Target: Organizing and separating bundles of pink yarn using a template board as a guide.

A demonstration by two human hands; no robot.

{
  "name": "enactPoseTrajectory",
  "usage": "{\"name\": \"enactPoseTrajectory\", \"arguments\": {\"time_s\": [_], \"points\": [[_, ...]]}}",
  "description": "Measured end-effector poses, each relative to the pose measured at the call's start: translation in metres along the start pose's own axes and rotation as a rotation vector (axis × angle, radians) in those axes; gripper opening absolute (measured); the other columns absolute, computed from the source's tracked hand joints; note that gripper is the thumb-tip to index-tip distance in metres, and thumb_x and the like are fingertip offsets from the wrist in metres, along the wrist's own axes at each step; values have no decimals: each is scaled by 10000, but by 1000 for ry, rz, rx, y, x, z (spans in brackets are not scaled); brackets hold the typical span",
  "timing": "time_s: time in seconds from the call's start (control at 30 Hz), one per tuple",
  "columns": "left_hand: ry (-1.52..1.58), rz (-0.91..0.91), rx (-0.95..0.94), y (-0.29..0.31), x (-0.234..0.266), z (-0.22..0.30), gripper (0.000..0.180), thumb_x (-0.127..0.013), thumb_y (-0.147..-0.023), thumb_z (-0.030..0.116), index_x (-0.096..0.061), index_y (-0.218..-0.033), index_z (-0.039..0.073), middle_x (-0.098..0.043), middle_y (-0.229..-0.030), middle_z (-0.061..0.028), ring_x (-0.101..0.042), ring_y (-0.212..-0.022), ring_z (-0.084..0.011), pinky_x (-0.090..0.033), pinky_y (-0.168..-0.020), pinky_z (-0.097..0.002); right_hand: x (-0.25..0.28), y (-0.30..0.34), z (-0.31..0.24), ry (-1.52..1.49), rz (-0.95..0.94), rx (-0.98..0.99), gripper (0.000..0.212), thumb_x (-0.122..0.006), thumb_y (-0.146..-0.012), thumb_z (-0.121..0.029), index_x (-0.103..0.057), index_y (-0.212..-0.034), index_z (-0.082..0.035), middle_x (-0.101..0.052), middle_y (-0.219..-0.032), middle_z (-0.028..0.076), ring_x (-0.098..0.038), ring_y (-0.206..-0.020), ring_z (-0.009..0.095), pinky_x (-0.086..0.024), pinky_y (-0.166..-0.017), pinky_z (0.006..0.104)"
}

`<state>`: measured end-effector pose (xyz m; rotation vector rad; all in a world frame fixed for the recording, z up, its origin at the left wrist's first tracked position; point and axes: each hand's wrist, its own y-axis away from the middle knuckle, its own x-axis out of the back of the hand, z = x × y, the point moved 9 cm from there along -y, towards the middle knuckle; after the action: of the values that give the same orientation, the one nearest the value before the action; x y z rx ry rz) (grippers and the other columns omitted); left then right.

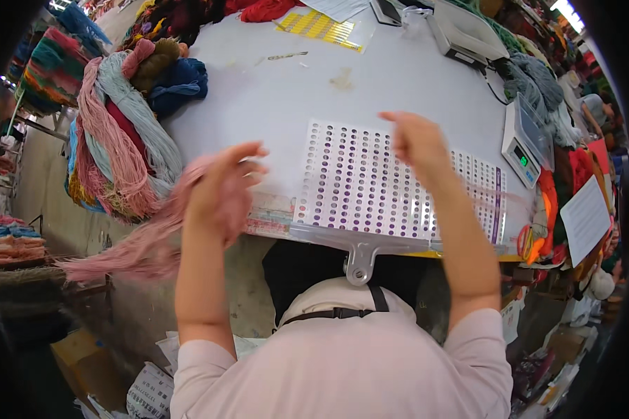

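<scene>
A bundle of pink yarn (147, 244) hangs from my left hand (223, 185) past the table's near edge, its loose ends trailing left. The fingers of that hand curve partly round the yarn, with their tips apart. Above the punched card (356, 181), my right hand (419, 143) is blurred by motion. Its index finger points left and the other fingers are curled, hiding whatever may be in them. The white card has rows of round holes, many purple. A clear plastic clip (360, 258) grips its near edge. Faint pink strands (493, 195) cross the card right of my right forearm.
Pink and pale blue skeins (129, 91) hang over the table's left edge, beside a dark blue one (180, 87). A digital scale (528, 146) stands at the right, another device (468, 31) farther back. A yellow-marked sheet (321, 29) lies at the far side.
</scene>
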<state>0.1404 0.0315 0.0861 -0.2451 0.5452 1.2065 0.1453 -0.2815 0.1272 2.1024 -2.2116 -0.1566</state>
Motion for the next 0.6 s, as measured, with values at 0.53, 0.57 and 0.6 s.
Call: {"name": "enactPoseTrajectory", "arguments": {"time_s": [0.53, 0.57, 0.6], "points": [[-741, -22, 433, -148, -15, -84, 246, -508, -896, 60, -672, -1059, -24, -566, -653, 10, -490, -547, -67, -418, -535, -219, -75, -88, 116, 204, 235, -158, 146, -663, -822, -139, -669, -796, 4, -668, -708, 67, -597, -498, 123, -483, -501, 271], [-676, -37, 430, -151, -13, -89, 228, -521, -894, 62, -674, -1036, -28, -557, -651, 13, -483, -546, -63, -415, -532, -212, -77, -88, 118, 204, 232, -158, 146, -663, -822, -139, -669, -796, 4, -668, -708, 67, -597, -498, 123, -483, -501, 271], [-610, -52, 426, -153, -12, -94, 211, -533, -893, 65, -677, -1013, -33, -548, -648, 16, -476, -545, -59, -412, -530, -205, -78, -87, 114, 275, 239, -97, 135, -659, -817, -130, -667, -802, 5, -671, -739, 80, -612, -532, 137, -489, -524, 275]]}}
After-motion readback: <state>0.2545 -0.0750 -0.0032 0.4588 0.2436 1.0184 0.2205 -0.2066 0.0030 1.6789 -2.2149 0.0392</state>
